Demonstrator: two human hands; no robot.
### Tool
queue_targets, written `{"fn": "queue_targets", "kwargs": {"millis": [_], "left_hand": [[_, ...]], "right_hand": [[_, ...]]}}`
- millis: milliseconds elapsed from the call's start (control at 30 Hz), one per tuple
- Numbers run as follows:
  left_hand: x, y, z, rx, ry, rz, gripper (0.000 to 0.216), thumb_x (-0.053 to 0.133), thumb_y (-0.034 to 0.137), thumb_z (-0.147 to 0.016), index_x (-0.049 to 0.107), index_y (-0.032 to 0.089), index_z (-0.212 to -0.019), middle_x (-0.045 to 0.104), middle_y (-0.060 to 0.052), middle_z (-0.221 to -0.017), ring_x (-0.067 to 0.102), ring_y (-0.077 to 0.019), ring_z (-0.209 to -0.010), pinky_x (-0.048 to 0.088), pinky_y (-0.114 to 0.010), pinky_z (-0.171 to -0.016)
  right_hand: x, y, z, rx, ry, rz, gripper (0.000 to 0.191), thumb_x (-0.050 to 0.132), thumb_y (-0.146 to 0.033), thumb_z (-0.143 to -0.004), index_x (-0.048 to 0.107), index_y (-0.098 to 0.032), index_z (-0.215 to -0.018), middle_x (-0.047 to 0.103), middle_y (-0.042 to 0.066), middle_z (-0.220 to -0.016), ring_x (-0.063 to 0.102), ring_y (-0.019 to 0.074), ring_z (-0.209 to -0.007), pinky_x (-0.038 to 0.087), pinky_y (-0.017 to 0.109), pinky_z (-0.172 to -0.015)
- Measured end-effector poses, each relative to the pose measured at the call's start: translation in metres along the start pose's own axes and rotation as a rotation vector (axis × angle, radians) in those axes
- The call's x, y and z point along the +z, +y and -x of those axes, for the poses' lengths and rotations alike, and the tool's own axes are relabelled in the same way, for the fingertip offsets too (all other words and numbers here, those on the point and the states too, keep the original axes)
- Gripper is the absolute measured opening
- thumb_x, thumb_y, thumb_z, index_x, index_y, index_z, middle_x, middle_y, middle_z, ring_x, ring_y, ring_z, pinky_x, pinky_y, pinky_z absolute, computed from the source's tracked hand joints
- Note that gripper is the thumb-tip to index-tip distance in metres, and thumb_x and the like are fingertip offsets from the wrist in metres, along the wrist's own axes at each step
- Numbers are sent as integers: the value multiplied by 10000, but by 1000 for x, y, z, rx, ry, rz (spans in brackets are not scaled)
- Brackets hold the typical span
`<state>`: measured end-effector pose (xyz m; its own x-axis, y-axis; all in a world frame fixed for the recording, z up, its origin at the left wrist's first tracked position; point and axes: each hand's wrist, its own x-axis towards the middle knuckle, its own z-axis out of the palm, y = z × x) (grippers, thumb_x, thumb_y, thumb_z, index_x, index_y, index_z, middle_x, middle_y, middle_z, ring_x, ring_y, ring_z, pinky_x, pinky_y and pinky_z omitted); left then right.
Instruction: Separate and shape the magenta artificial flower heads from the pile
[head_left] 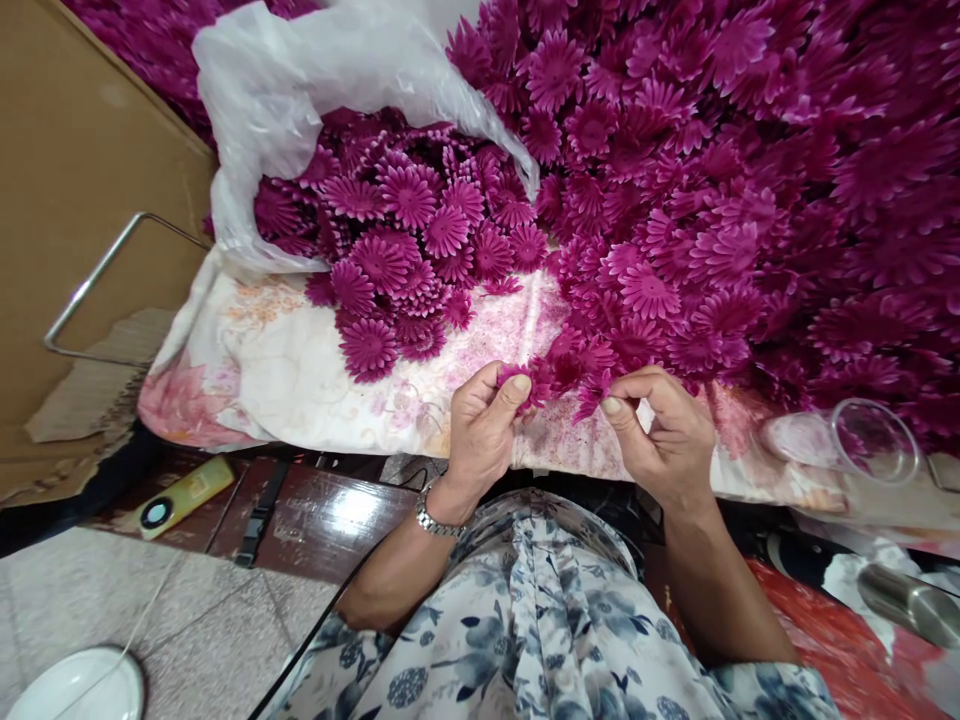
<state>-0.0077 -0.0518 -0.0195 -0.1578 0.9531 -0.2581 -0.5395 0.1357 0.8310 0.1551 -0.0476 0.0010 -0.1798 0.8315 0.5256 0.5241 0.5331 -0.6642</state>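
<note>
Magenta flowers (535, 388) are round and scalloped; fingers (508, 399) pinch some.

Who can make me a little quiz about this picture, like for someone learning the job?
1. Which hand is next to the shiny watch?
2. True or false: the right hand is pinching a purple flower piece.
3. What shows at the mouth of the plastic bag? A: spoons. B: purple flowers. C: green apples.

Key:
1. The left hand.
2. True.
3. B.
</note>
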Motion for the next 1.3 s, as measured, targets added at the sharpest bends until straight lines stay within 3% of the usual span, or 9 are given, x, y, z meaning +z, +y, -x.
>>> {"fn": "queue_targets", "kwargs": {"millis": [167,333,400,600,733,900,1067,1233,1300], "left_hand": [[6,2,-3,12,14,28,411,790,389,-614,454,159,-558,406,81,-487,389,-26,-397,324,-159,-394],[3,-4,-4,59,-7,-65,352,785,404,-619,535,159,-581,483,61,-496,415,-38,-429,347,-167,-426],[1,-5,-4,91,-39,-118,313,774,391,-641,565,164,-592,512,52,-508,425,-47,-456,361,-174,-459],[1,-6,2,207,-141,-317,219,711,318,-730,596,174,-612,540,41,-562,449,-74,-529,374,-199,-537],[-2,-4,6,147,-231,-316,226,653,342,-782,599,173,-641,489,38,-567,403,-76,-519,323,-207,-498],[-11,0,9,70,-324,-309,186,646,353,-779,667,168,-768,534,5,-627,457,-103,-562,359,-226,-529],[-6,-1,9,53,-260,-208,86,666,208,-715,668,167,-640,538,11,-585,464,-95,-543,362,-226,-524],[2,4,9,-34,-67,4,52,639,146,-582,644,159,-532,536,24,-500,438,-75,-396,357,-223,-410],[0,8,6,-10,11,48,48,658,164,-577,628,163,-539,529,32,-475,436,-74,-364,362,-221,-390]], "right_hand": [[-4,1,1,-21,-15,104,66,554,-148,-831,552,-191,-780,573,-4,-686,532,116,-631,422,259,-588],[-9,-1,4,-39,-230,450,92,518,-200,-861,580,-186,-796,597,36,-726,549,162,-704,442,302,-695],[-8,-4,3,-43,-250,543,117,506,-230,-876,594,-184,-813,609,47,-744,551,172,-716,438,314,-709],[0,-12,-6,-56,-193,218,115,567,-263,-859,602,-194,-944,642,53,-829,588,163,-781,484,297,-733],[6,-12,-10,-95,-242,72,55,570,-214,-852,605,-188,-887,619,38,-798,582,146,-775,492,281,-708],[7,-9,-9,-67,-204,85,54,570,-164,-826,614,-192,-816,617,38,-781,575,154,-776,490,307,-698],[11,-13,-5,-87,-133,90,66,583,-145,-801,625,-187,-771,620,36,-737,577,152,-719,482,311,-662],[14,-14,0,-63,-27,54,60,602,-139,-786,613,-197,-780,612,17,-737,581,143,-704,476,297,-636],[9,-10,-1,-12,83,13,58,603,-141,-786,598,-197,-773,593,11,-737,574,133,-679,461,280,-598]]}}
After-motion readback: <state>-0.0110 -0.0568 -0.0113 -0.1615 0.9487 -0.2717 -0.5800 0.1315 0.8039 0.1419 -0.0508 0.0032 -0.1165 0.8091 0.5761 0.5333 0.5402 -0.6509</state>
